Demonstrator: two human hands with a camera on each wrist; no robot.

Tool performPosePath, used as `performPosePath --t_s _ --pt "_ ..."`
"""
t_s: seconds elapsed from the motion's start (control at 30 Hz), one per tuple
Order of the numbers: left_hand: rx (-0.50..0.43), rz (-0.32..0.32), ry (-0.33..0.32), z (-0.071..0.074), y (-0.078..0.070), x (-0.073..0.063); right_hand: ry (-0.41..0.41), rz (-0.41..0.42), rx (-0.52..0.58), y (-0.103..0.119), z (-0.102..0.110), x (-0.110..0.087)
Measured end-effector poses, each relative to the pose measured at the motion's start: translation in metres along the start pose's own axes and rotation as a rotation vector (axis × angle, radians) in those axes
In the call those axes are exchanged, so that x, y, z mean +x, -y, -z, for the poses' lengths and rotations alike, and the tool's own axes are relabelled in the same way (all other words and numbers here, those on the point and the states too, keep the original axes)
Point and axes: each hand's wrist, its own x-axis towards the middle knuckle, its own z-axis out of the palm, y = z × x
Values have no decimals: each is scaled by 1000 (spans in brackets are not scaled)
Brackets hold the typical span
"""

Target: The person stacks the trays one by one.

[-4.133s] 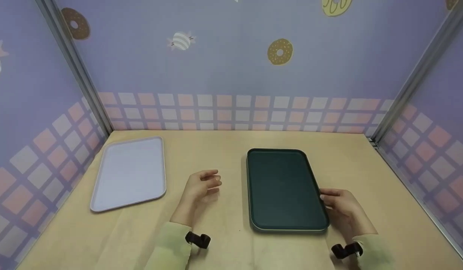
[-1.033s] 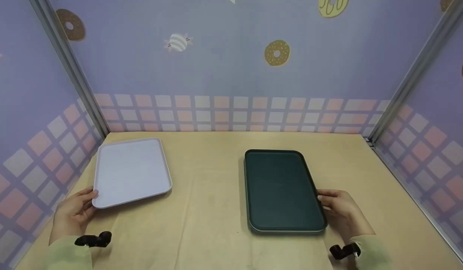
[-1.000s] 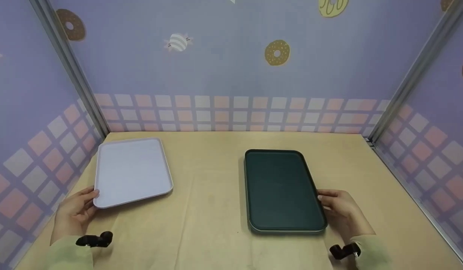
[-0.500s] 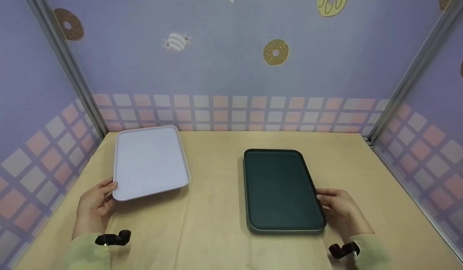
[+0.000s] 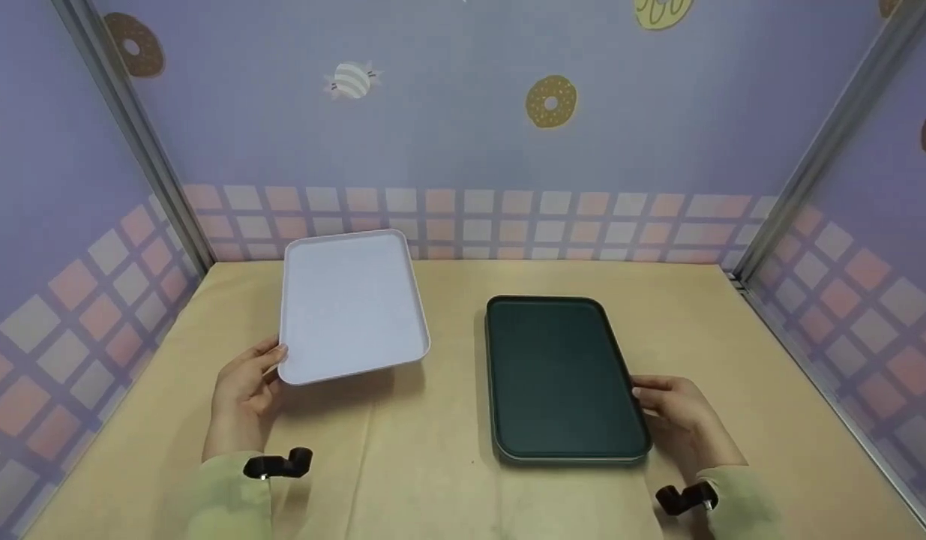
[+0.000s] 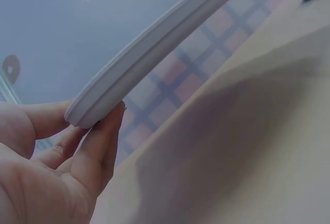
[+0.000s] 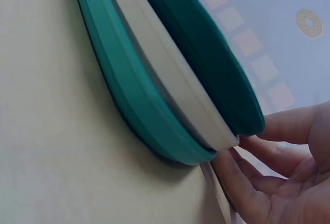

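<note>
My left hand (image 5: 241,386) pinches the near left corner of a white rectangular tray (image 5: 350,307), thumb over the rim and fingers underneath. The tray is raised off the table and tilted, its shadow falling below it. On the right lies a stack of trays: a dark green tray (image 5: 564,375) on top, a cream tray (image 7: 167,74) in the middle and a teal tray (image 7: 124,90) at the bottom. My right hand (image 5: 680,409) holds the stack's right edge, thumb at the top tray's rim and fingers lower down at its side.
The pale wooden table (image 5: 433,465) is enclosed by a patterned back wall (image 5: 463,135) and side walls, with metal posts at the corners. A black wrist camera (image 5: 279,463) sits on the left sleeve, another camera (image 5: 686,497) on the right.
From between the trays, my left hand went left and took the white tray's corner. It then lifted the tray and carried it right, towards the stack. My right hand stayed on the stack.
</note>
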Motion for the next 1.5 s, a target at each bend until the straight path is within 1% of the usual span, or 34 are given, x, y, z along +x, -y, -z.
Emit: performPosePath --t_s 0.2,0.33,0.57,0.7,0.83,0.9,0.97,1.07,1.13,1.17,1.23,1.37,1.5 --pt "49 -42 30 -21 15 3 8 12 14 1 0 0" --pt "56 -57 36 -31 24 3 14 1 30 1 0 1" --pt "37 -54 45 -49 36 4 8 -18 49 2 0 0" --pt "60 -58 43 -57 42 4 4 -23 52 5 -2 -1" --pt "79 -64 53 -65 48 3 -38 4 -36 12 -6 -4" --pt "76 -71 61 -69 52 2 -86 30 -77 17 -10 -8" --pt "76 -76 73 -73 56 2 -148 77 -109 23 -14 -11" --pt "76 -86 78 -80 62 0 -237 148 -108 32 -21 -16" --pt "83 -94 84 -85 66 -1 -256 188 -66 37 -26 -20" --pt "88 -98 89 -87 68 -1 -251 199 -28 39 -29 -21" --pt "90 -101 91 -93 71 -2 -211 213 59 43 -35 -23" --pt "102 -85 107 -105 79 -4 -88 207 204 45 -47 -26" --pt "111 -74 130 -116 88 -7 26 183 318 45 -56 -28"
